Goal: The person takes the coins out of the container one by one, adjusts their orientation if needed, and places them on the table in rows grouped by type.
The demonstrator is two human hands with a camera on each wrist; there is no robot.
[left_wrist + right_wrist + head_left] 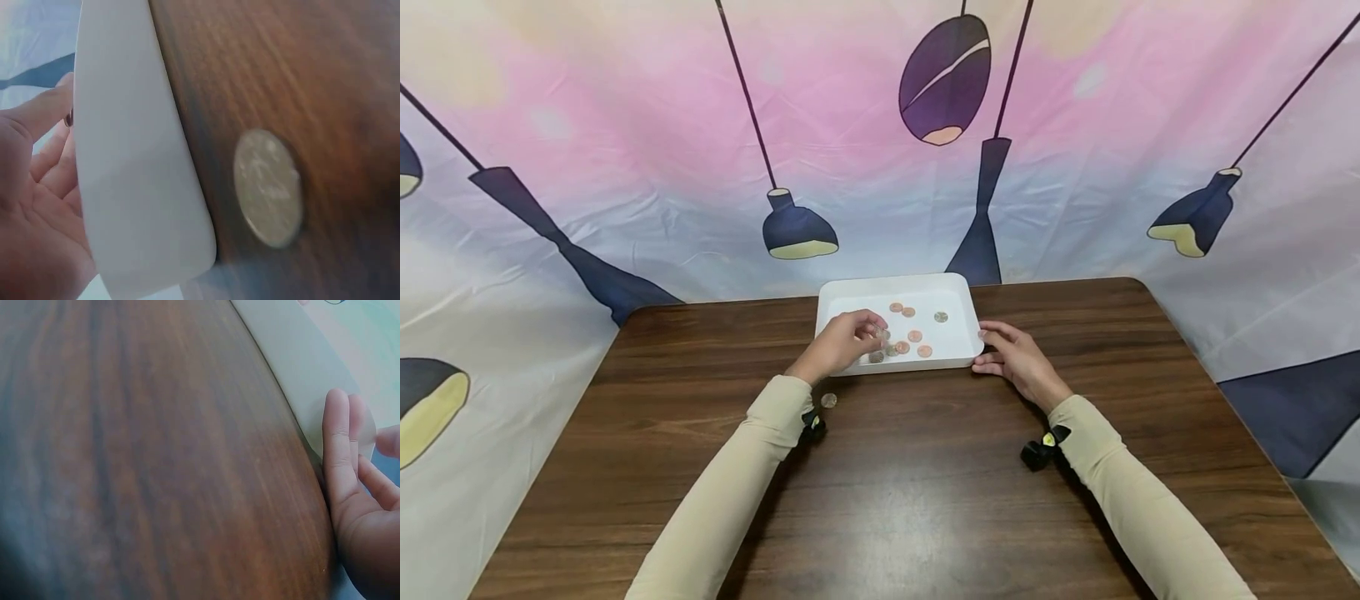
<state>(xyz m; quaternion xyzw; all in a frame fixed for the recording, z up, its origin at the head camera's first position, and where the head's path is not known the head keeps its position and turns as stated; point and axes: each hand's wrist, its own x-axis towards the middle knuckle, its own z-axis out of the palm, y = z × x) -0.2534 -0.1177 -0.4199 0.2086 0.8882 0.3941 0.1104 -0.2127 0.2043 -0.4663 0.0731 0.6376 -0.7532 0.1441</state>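
From the head camera, the work in hand looks like picking coins out of the white tray (pixel 957 287): the left hand (pixel 842 343) reaches over the tray's near-left edge, its fingers curled down among the coins (pixel 901 333) scattered on the tray floor, though whether they already pinch one I cannot tell. The right hand (pixel 1018 360) lies with relaxed, straight fingers against the tray's near-right corner, steadying it. A single silver coin (pixel 828 400) lies on the worktop (pixel 895 483) just outside the tray's near edge, beside the left wrist. The next move, I judge, calls for a fine pinch on one flat coin. The left wrist camera shows the tray wall (pixel 134 162) between the palm and the silver coin (pixel 269 187), which lies apart from the fingers. The right wrist camera shows fingertips (pixel 337 434) touching the tray's edge, holding nothing.
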